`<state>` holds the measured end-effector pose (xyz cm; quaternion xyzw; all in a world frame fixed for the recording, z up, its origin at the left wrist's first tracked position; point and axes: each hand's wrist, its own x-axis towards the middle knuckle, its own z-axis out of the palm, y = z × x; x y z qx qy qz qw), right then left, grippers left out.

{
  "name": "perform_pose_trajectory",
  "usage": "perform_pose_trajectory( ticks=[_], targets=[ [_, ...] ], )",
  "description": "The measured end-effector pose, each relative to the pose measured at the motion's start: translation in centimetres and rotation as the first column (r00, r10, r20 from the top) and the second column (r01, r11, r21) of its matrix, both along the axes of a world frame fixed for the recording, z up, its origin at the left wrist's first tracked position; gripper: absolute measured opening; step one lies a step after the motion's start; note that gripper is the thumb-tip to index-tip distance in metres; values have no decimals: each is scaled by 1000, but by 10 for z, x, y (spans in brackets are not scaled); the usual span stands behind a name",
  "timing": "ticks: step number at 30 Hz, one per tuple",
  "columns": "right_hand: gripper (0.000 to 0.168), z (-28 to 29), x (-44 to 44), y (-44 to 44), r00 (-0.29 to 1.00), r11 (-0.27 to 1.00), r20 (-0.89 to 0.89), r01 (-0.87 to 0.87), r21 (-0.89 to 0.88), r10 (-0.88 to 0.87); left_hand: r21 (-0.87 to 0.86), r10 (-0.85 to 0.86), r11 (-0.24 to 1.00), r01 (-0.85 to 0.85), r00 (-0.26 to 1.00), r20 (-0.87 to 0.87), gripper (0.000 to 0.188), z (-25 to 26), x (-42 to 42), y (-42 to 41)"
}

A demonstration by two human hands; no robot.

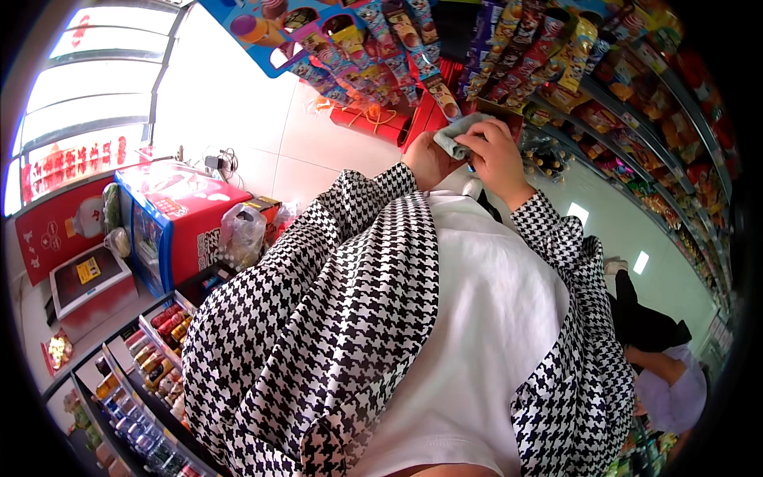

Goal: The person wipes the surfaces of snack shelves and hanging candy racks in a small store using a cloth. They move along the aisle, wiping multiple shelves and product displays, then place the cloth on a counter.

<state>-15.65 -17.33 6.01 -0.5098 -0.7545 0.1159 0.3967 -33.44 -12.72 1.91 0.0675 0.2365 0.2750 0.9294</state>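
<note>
A folded grey cloth [460, 130] is held between my two hands in front of my chest. My left hand [430, 162] supports it from the left, with the palm turned partly upward. From the right, the fingers of my right hand [499, 156] pinch the cloth's near edge. Just beyond the cloth hang strips of snack packets [440, 95], one of which reaches down close to it. The cloth hides part of the left fingers, and I cannot tell whether anything is wrapped inside it.
Shelves of packaged snacks [632, 137] curve along the right. Red gift boxes [372, 124] lie on the tiled floor ahead. To the left stand a red-and-blue chest freezer [197, 223] and a rack of bottled drinks [143, 441]. Another person [667, 381] is at the lower right.
</note>
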Motion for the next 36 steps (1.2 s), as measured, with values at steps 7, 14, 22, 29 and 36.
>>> perform_pose_trajectory(
  ticks=[7, 14, 22, 29, 36],
  targets=[
    [30, -26, 22, -46, 998, 992, 20, 67, -111, -65, 165, -207, 973, 163, 930, 304, 37, -21, -5, 20],
    [28, -82, 37, -59, 985, 959, -44, 151, -240, -166, 145, 13, 989, -9, 1000, -27, 36, 41, 7, 16],
    [26, -65, 51, -32, 950, 977, -300, -144, -157, 92, 28, 92, 995, -96, 986, 137, 36, 70, 0, 19],
    [22, -71, 46, -14, 889, 899, -458, -205, -386, 6, -16, 130, 991, -130, 959, 252, 42, 71, -13, 34],
    [25, -27, 49, -11, 461, 797, -863, -431, -423, -209, -60, 70, 996, -68, 997, 34, 45, 44, -7, 24]
  ],
)
